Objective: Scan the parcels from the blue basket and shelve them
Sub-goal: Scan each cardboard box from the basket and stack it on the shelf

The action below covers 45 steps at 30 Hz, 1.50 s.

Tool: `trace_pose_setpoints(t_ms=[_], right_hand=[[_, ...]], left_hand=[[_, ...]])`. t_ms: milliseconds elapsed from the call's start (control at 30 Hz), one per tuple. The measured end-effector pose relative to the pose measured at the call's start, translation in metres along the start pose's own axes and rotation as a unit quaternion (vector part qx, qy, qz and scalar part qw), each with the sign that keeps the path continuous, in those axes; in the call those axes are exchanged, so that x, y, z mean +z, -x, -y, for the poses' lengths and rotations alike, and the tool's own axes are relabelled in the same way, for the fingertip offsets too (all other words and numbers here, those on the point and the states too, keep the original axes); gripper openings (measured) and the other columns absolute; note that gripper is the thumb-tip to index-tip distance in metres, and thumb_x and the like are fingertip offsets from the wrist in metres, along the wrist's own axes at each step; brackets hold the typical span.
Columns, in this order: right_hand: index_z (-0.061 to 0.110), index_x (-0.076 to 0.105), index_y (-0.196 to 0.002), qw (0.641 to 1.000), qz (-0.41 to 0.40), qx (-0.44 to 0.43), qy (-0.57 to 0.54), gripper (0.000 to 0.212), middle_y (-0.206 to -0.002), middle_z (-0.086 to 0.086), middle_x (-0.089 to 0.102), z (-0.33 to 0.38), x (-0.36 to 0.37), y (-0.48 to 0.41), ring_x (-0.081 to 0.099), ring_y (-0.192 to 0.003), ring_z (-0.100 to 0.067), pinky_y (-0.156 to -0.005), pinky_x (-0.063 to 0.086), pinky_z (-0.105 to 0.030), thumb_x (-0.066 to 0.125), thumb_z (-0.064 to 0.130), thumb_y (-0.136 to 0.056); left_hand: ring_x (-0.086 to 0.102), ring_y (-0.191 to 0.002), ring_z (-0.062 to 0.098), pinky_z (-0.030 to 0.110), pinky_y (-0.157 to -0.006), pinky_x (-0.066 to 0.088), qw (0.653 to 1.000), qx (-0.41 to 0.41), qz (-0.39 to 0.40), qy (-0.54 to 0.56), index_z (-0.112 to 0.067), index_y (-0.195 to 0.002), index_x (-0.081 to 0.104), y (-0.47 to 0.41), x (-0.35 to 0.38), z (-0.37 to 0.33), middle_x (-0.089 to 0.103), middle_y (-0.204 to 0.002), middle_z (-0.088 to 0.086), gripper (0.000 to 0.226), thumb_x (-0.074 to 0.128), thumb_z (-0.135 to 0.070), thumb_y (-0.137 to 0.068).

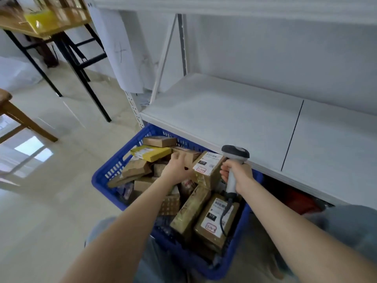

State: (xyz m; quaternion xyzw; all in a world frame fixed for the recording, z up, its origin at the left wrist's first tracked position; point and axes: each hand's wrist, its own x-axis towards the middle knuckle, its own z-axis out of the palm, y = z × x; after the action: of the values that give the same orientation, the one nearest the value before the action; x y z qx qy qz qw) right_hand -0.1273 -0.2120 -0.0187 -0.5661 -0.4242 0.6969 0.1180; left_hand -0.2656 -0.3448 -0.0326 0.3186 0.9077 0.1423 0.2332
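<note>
A blue basket [106, 170] on the floor holds several brown cardboard parcels and one yellow parcel [151, 153]. My left hand [177, 170] reaches into the basket, its fingers on a brown parcel [188, 154] at the far side; whether they grip it is unclear. Just right of it stands a taller parcel [208, 165] with a white label. My right hand [237, 172] grips the handle of a grey barcode scanner [235, 155], whose head is above the basket's right rim. Another labelled parcel [216, 219] lies near me in the basket.
A white shelf board [224, 115] runs from the middle to the right, just above the basket, under another shelf. To the left, on the pale tiled floor, stand a black-legged wooden table [61, 27] and a wooden stool [12, 111]. Red items [299, 201] lie under the shelf.
</note>
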Motion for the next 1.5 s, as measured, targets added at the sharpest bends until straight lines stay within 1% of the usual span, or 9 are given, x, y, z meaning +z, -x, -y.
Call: trace_pose_setpoints(t_ms=[267, 500, 667, 767, 967, 1033, 1167, 1333, 1500], right_hand=[[0.001, 0.057, -0.114, 0.996, -0.014, 0.075, -0.053, 0.035, -0.099, -0.014, 0.063, -0.029, 0.012, -0.055, 0.064, -0.099, -0.026, -0.074, 0.058, -0.036, 0.069, 0.004, -0.081], [0.013, 0.054, -0.119, 0.997, 0.021, 0.07, -0.019, 0.044, -0.105, -0.011, 0.061, -0.034, 0.018, -0.07, 0.06, -0.094, -0.025, -0.078, 0.057, -0.039, 0.071, 0.011, -0.079], [0.012, 0.061, -0.104, 0.996, 0.055, 0.074, -0.006, 0.023, -0.092, -0.013, 0.068, -0.038, 0.005, -0.057, 0.066, -0.085, -0.026, -0.083, 0.056, -0.045, 0.067, 0.008, -0.082], [0.011, 0.061, -0.108, 0.996, 0.059, 0.069, 0.002, 0.027, -0.094, -0.015, 0.07, -0.04, -0.012, -0.041, 0.068, -0.089, -0.029, -0.077, 0.057, -0.045, 0.067, 0.008, -0.082], [0.01, 0.065, -0.101, 0.996, 0.064, 0.037, -0.042, 0.022, -0.072, -0.011, 0.074, -0.042, -0.041, 0.002, 0.07, -0.082, -0.029, -0.08, 0.057, -0.05, 0.071, 0.008, -0.079], [0.009, 0.065, -0.104, 0.996, 0.067, 0.021, -0.053, 0.031, -0.075, -0.011, 0.075, -0.042, -0.049, 0.016, 0.071, -0.084, -0.031, -0.083, 0.056, -0.053, 0.075, 0.011, -0.075], [0.008, 0.063, -0.102, 0.994, 0.072, -0.037, -0.075, 0.024, -0.069, -0.007, 0.074, -0.046, -0.063, 0.044, 0.07, -0.076, -0.025, -0.07, 0.058, -0.038, 0.07, 0.006, -0.079], [0.011, 0.068, -0.088, 0.991, 0.066, -0.11, -0.046, 0.007, -0.067, -0.002, 0.073, -0.057, -0.072, 0.07, 0.068, -0.077, -0.022, -0.076, 0.055, -0.038, 0.068, 0.007, -0.082], [0.006, 0.067, -0.081, 0.989, 0.044, -0.14, -0.026, 0.004, -0.073, -0.006, 0.072, -0.075, -0.073, 0.097, 0.065, -0.064, -0.014, -0.057, 0.056, -0.024, 0.069, 0.003, -0.08]], left_hand=[[0.033, -0.138, 0.028, 0.036, -0.107, 0.032, 0.989, -0.086, 0.06, 0.105, -0.007, -0.149, 0.024, -0.059, 0.04, 0.009, 0.027, -0.153, 0.015, 0.07, 0.047, -0.046, -0.096], [0.045, -0.129, 0.027, 0.03, -0.09, 0.04, 0.96, -0.157, 0.106, 0.208, -0.007, -0.147, 0.03, -0.078, 0.054, -0.003, 0.043, -0.145, 0.012, 0.065, 0.049, -0.044, -0.096], [0.055, -0.118, 0.025, 0.033, -0.096, 0.046, 0.935, -0.191, 0.135, 0.268, -0.006, -0.139, 0.046, -0.056, 0.057, -0.003, 0.057, -0.13, 0.009, 0.06, 0.053, -0.045, -0.094], [0.059, -0.107, 0.024, 0.037, -0.093, 0.051, 0.912, -0.209, 0.126, 0.329, -0.009, -0.131, 0.053, -0.031, 0.056, 0.0, 0.061, -0.117, 0.006, 0.051, 0.055, -0.043, -0.093], [0.06, -0.107, 0.028, 0.049, -0.095, 0.05, 0.854, -0.169, 0.12, 0.477, -0.02, -0.104, 0.058, 0.021, 0.045, -0.002, 0.065, -0.117, 0.011, 0.03, 0.069, -0.038, -0.083], [0.062, -0.103, 0.029, 0.047, -0.089, 0.053, 0.833, -0.141, 0.122, 0.521, -0.018, -0.099, 0.056, 0.035, 0.04, -0.002, 0.066, -0.113, 0.011, 0.028, 0.072, -0.032, -0.082], [0.064, -0.104, 0.027, 0.043, -0.09, 0.052, 0.826, -0.107, 0.113, 0.542, -0.012, -0.113, 0.052, 0.058, 0.037, -0.009, 0.068, -0.111, 0.011, 0.038, 0.073, -0.023, -0.083], [0.065, -0.106, 0.027, 0.038, -0.081, 0.056, 0.803, -0.074, 0.102, 0.582, -0.016, -0.125, 0.049, 0.072, 0.047, -0.004, 0.065, -0.12, 0.013, 0.05, 0.072, -0.009, -0.081], [0.064, -0.107, 0.027, 0.038, -0.084, 0.055, 0.782, -0.078, 0.054, 0.616, -0.013, -0.131, 0.047, 0.078, 0.067, 0.006, 0.064, -0.12, 0.01, 0.056, 0.071, -0.005, -0.08]])
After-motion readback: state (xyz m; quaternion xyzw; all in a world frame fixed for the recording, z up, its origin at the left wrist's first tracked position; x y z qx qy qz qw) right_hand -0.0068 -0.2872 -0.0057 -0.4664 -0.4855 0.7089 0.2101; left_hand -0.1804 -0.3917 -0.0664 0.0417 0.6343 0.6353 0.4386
